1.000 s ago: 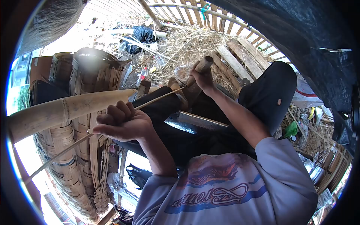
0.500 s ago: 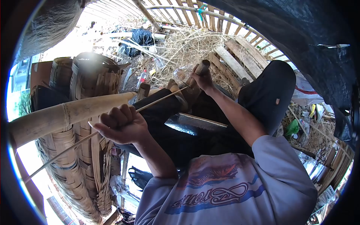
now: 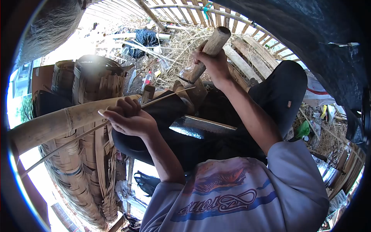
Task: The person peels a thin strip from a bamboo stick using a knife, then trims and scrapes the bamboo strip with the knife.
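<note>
My left hand (image 3: pixel 129 119) is closed around a long thin bamboo strip (image 3: pixel 164 97), which runs from the lower left to a pointed end above my legs. My right hand (image 3: pixel 213 63) grips the thick wooden handle (image 3: pixel 216 41) of a knife. The knife's dark, narrow blade (image 3: pixel 186 80) sticks out to the left below that hand, a little above the strip's tip and apart from it. Under my left hand a thick bamboo pole (image 3: pixel 58 121) slants across woven bamboo rolls (image 3: pixel 67 170).
Dry straw (image 3: pixel 193 44) and wooden planks (image 3: pixel 247 62) lie on the ground ahead. A slatted fence (image 3: pixel 228 17) curves behind them. Dark sheeting (image 3: pixel 309 34) hangs at the upper right. A flat shiny-faced piece (image 3: pixel 199 127) rests across my lap. A plastic bottle (image 3: pixel 147 78) lies near the pole.
The knife has lifted up and away from the strip with my right hand, which now appears larger. My left hand has shifted slightly along with the strip.
</note>
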A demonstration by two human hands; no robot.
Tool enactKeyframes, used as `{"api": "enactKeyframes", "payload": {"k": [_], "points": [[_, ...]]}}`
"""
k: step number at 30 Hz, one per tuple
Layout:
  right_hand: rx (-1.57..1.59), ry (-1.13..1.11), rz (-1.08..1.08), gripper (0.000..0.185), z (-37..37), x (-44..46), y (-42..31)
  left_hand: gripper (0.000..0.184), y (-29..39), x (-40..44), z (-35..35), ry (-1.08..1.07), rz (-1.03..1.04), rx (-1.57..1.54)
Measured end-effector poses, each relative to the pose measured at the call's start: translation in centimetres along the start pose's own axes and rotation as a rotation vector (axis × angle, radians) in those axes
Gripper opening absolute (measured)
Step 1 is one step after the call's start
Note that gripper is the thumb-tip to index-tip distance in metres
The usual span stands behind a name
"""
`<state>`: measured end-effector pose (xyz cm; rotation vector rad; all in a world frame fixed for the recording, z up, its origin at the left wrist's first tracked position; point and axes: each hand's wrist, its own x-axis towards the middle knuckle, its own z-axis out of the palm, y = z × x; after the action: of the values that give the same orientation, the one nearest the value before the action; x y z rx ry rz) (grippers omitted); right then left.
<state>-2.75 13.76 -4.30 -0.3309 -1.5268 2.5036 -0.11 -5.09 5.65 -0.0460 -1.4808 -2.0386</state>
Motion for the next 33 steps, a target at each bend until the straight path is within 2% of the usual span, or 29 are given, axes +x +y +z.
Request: {"api": "enactKeyframes", "payload": {"k": [1, 3, 5, 6, 8, 9, 11, 14, 17, 18, 22, 26, 29, 31, 33], "points": [[0.002, 0.002, 0.000, 0.011, -0.1, 0.0, -0.6, 0.050, -0.8, -0.2, 0.0, -0.014, 0.052, 0.081], [0.008, 0.044, -0.003, 0.012, -0.5, 0.1, -1.5, 0.050, -2.1, -0.8, 0.1, -0.028, 0.025, 0.161], [-0.038, 0.071, -0.006, 0.012, -0.8, 0.3, -1.8, 0.049, -3.7, -1.1, -0.1, -0.087, -0.115, 0.193], [-0.017, 0.067, -0.017, 0.012, -1.0, 0.4, -1.9, 0.049, -4.9, -1.1, -0.5, -0.089, -0.113, 0.193], [0.005, 0.065, -0.031, 0.011, -1.2, 0.4, -2.2, 0.043, -7.6, -1.2, -1.6, -0.203, -0.089, 0.565], [0.020, 0.066, -0.032, 0.011, -1.3, 0.4, -2.3, 0.043, -8.4, -1.5, -2.2, -0.207, -0.087, 0.564], [0.036, 0.067, -0.036, 0.012, -1.5, 0.5, -2.6, 0.030, -9.8, -2.0, -3.4, -0.370, -0.269, 1.100], [0.083, 0.070, -0.043, 0.011, -1.4, 0.5, -2.9, 0.022, -11.4, -2.6, -3.8, -0.466, -0.215, 1.293], [0.043, 0.067, -0.039, 0.012, -1.1, 0.2, -3.5, 0.020, -12.7, -3.5, -3.5, -0.566, -0.236, 1.308], [0.053, 0.069, -0.040, 0.012, -1.1, 0.3, -3.5, 0.023, -13.4, -3.6, -3.8, -0.587, -0.244, 1.396], [0.087, 0.064, -0.052, 0.014, -0.9, 0.0, -3.9, 0.021, -16.1, -4.0, -5.1, -0.569, -0.211, 1.364], [0.102, 0.064, -0.061, 0.015, -1.3, -0.1, -4.3, 0.021, -15.0, -3.7, -4.0, -0.536, -0.207, 1.329], [0.138, 0.078, -0.104, 0.011, -1.7, -0.1, -4.6, 0.022, -13.4, -3.3, -3.2, -0.603, -0.221, 1.336], [0.179, 0.096, -0.114, 0.012, -2.0, -0.4, -5.1, 0.024, -11.6, -3.3, -2.7, -0.651, -0.288, 1.140], [0.180, 0.096, -0.122, 0.012, -2.2, -0.5, -5.7, 0.025, -9.2, -3.2, -1.7, -0.690, -0.275, 1.134]]}}
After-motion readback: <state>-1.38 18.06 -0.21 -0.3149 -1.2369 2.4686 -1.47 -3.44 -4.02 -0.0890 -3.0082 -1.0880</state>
